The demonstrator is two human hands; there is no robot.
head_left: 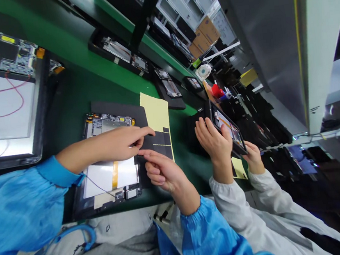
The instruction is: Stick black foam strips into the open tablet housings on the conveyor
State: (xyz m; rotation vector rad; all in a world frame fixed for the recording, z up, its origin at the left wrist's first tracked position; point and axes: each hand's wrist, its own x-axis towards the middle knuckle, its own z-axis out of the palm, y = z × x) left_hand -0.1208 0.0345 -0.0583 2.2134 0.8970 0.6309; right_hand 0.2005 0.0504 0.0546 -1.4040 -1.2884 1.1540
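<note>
An opened tablet [96,182] lies in front of me, its circuit board, white battery area and orange tape strip exposed. My left hand [130,140] reaches over it, index finger pointing out and the other fingers curled in by the thumb. Close below, my right hand [164,171] has its fingers bent together, the index fingertip near my left thumb. Anything small between the fingers is hidden. Just beyond the fingertips is a yellow backing sheet [155,110] with black adhesive pieces [160,139] on it. A dark foam pad [118,107] lies under the tablet's far side.
At the left is a larger opened device [3,106] with a loose red wire. Several black trays with devices [120,51] line the green bench [74,81]. On the right, a co-worker's hands [214,138] hold a tablet [228,126] beside my right arm.
</note>
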